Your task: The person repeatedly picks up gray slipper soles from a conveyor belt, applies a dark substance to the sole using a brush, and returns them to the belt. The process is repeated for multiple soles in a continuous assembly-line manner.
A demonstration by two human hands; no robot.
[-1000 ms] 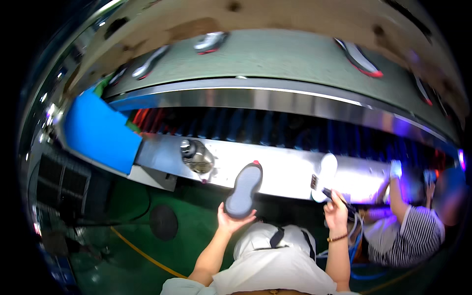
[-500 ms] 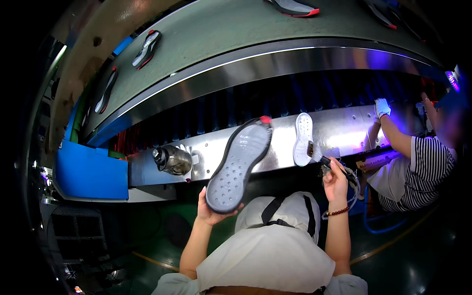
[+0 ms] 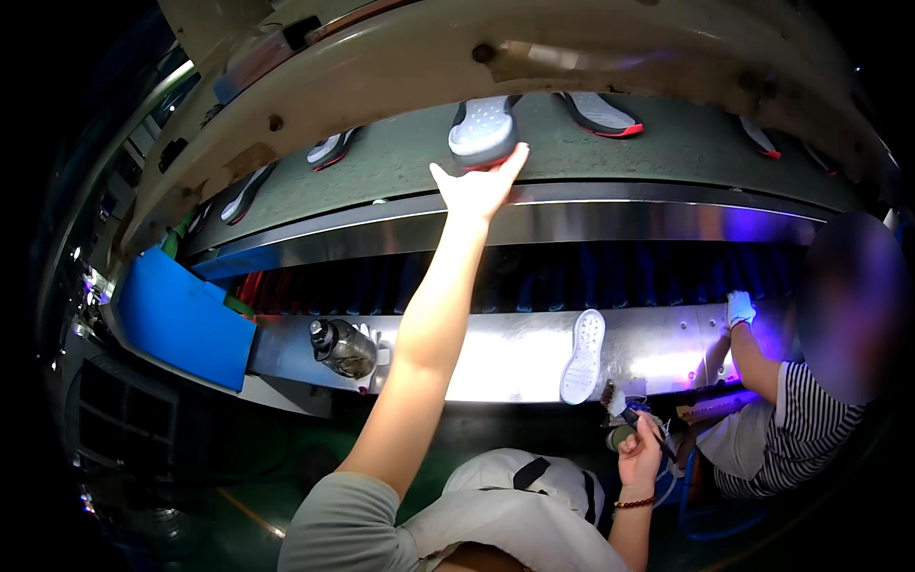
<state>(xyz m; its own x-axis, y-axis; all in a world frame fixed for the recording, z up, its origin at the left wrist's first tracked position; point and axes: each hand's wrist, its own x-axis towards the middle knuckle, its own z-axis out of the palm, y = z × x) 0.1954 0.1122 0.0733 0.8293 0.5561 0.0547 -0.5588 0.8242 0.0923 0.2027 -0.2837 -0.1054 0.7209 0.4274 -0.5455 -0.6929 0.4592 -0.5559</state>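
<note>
Grey rubber shoe sole with red heel edge (image 3: 483, 131) lay on upper green conveyor belt (image 3: 400, 176); left hand (image 3: 477, 186) spread, fingertips touching sole. Right hand (image 3: 639, 458) pinched small dark-handled brush (image 3: 624, 412). White shoe sole (image 3: 582, 357) rested on steel shelf (image 3: 505, 353), dark water bottle (image 3: 341, 347) nearby.
</note>
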